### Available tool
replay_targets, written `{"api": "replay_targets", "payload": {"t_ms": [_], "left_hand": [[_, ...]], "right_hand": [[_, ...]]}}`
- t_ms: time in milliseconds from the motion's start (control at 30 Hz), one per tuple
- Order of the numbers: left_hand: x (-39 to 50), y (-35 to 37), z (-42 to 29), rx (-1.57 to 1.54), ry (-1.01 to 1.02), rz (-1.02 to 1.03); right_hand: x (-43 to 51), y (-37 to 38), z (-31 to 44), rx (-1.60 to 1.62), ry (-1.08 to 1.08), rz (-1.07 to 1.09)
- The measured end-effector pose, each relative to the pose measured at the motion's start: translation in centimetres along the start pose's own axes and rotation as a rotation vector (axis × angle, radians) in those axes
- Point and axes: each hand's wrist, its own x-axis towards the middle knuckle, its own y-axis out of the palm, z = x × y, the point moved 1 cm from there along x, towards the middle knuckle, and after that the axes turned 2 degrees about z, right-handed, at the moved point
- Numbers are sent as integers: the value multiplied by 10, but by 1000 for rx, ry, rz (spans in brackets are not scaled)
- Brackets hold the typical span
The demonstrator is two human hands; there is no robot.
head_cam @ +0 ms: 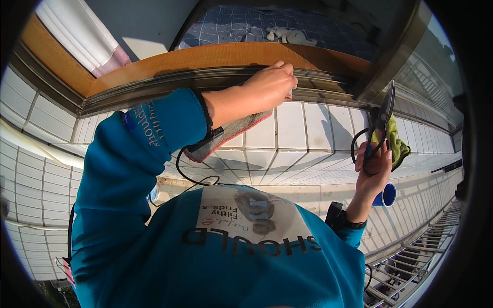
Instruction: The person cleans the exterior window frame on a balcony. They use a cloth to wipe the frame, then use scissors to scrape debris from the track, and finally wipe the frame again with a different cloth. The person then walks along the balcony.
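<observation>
My left hand point(275, 82) is closed over the metal sliding-window track point(316, 86). A small greyish-pink piece of cloth point(291, 93) pokes out from under its fingers. Beneath my left forearm, a grey cloth with a red edge point(235, 129) lies on the white-tiled sill point(290, 127). Whether the two pieces are joined is hidden. On the right, my right hand point(371, 167) holds black-handled scissors point(381, 119), their blades pointing up and looking shut together. Just behind them, a yellow-green cloth point(394, 142) rests at the sill's right part.
A wooden window frame point(231, 54) runs beyond the track; past it are a blue checked bed point(231, 29) and a white plush toy point(292, 36). A sliding pane's frame point(389, 54) stands right. Below are a blue bucket point(385, 195) and a metal railing point(408, 256).
</observation>
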Motion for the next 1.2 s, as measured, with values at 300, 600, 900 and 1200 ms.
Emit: {"api": "replay_targets", "payload": {"t_ms": [300, 600, 900, 1200], "left_hand": [[60, 18, -33, -29, 71, 3], [102, 31, -39, -177, 137, -25], [105, 22, -37, -324, 73, 33], [39, -33, -68, -965, -65, 466]], "right_hand": [[-18, -25, 10, -98, -28, -34], [-22, -31, 15, -121, -47, -34], [-22, -15, 20, -137, 42, 75], [2, 61, 8, 66, 247, 237]]}}
